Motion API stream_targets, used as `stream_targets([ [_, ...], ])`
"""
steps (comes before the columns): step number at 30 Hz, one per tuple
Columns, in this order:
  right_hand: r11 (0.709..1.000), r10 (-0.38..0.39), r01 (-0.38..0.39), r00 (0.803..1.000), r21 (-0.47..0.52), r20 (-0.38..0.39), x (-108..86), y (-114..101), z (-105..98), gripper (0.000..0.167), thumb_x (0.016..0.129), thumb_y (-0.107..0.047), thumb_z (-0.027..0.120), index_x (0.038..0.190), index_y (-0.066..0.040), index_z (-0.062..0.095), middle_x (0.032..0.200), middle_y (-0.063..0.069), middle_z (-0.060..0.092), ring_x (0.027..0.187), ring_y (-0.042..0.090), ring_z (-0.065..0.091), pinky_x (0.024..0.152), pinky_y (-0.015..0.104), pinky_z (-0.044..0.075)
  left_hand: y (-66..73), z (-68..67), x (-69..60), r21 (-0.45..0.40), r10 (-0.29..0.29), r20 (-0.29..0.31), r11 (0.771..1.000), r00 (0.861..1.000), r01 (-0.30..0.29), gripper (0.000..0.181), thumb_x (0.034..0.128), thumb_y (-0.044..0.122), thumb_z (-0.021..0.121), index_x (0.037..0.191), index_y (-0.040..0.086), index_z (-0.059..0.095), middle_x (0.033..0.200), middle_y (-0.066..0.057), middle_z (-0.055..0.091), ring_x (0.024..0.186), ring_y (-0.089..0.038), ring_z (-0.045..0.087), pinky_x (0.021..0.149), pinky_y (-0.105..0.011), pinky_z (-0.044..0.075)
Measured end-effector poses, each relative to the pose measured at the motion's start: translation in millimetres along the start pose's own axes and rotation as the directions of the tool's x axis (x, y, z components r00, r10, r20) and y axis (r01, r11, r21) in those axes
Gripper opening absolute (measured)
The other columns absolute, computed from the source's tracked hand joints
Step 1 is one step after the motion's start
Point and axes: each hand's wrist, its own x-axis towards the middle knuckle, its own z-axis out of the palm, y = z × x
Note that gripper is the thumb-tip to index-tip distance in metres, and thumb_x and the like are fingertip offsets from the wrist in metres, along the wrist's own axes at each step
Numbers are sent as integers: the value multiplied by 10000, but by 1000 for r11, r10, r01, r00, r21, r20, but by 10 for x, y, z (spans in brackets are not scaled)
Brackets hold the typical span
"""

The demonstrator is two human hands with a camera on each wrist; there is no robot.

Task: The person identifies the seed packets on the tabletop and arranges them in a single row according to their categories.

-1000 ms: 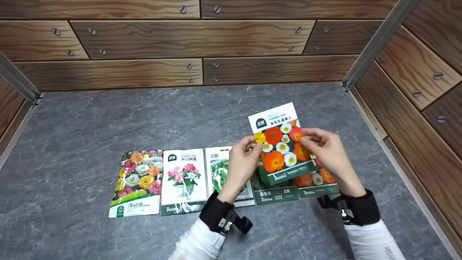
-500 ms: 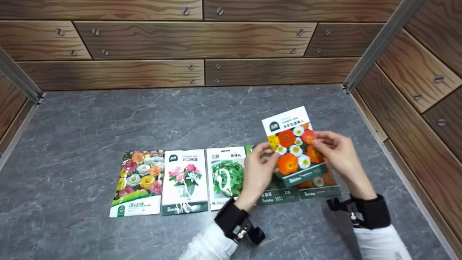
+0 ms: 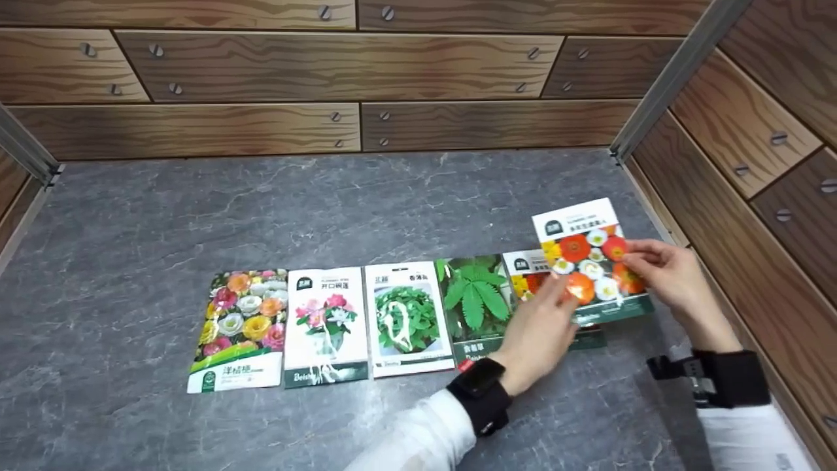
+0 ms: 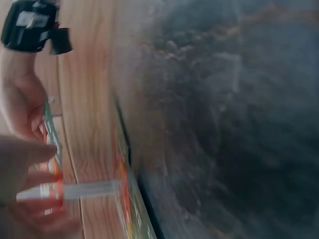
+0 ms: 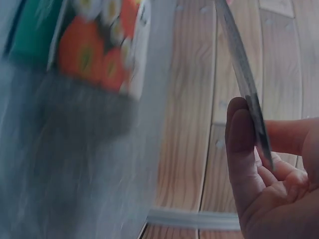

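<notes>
My right hand (image 3: 673,278) pinches a seed packet (image 3: 582,247) with orange and white poppies by its right edge, holding it tilted above the table. In the right wrist view, thumb and fingers lie on either side of the packet's thin edge (image 5: 244,74). My left hand (image 3: 539,333) is at the held packet's lower left, its fingers (image 4: 37,194) extended and blurred; whether they touch it I cannot tell. Below lies a matching poppy packet (image 3: 520,263), partly hidden. Left of that lies a packet with a green fern-like leaf (image 3: 476,294), partly covered by my left hand.
Further left in the row lie a green herb packet (image 3: 409,317), a white packet with pink flowers (image 3: 327,327) and a packet of mixed flowers (image 3: 239,327). Wood-patterned walls (image 3: 327,65) border the grey marbled table (image 3: 261,209) at the back and sides.
The held poppy packet and my right hand have moved right. My left hand has followed, its pinch on the packet's left edge loosened, and now lies across the packet's lower left in the head view.
</notes>
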Motion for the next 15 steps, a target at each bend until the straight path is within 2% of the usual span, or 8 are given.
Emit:
stream_targets([
  [2,999,17,-17,1000,-31,5,15,77,-75,434,1043,-106,622,1353,193,567,772,-374,618,716,-111,604,611,125,535,64,36,45,69,35,83,997,996,-40,410,1038,379,642,1418,225,636,1674,-40,444,1552,-180,452,1200,-307,490],
  [4,998,35,-34,999,-58,13,28,152,-138,444,1047,-125,619,1355,190,568,767,-375,606,709,-103,604,604,133,541,125,72,88,104,47,155,993,987,-63,432,1054,426,603,1445,241,616,1691,-22,419,1560,-167,438,1196,-317,497],
  [8,991,70,-66,997,-119,31,66,284,-227,447,1054,-148,611,1355,181,577,792,-342,618,721,-112,591,616,133,536,220,158,169,169,56,234,981,971,-98,462,1074,487,543,1481,276,590,1683,36,428,1559,-126,432,1181,-318,514],
  [9,988,76,-70,997,-135,35,74,314,-245,446,1056,-150,609,1351,182,579,816,-300,654,720,-112,590,615,137,537,238,178,184,186,59,245,977,968,-106,458,1075,497,534,1480,290,591,1668,54,445,1554,-113,436,1177,-313,515],
  [12,977,88,-78,995,-199,44,91,392,-297,464,1057,-173,611,1354,182,579,943,-18,791,720,-118,577,609,146,531,281,245,210,216,64,264,968,962,-124,424,1074,514,526,1444,326,614,1629,102,479,1524,-88,456,1164,-301,510],
  [15,965,93,-78,994,-251,50,101,456,-345,468,1059,-189,609,1343,183,585,1116,240,768,716,-112,562,602,152,520,310,293,219,226,66,273,965,960,-131,392,1069,526,528,1400,350,642,1597,126,502,1490,-81,474,1154,-306,505],
])
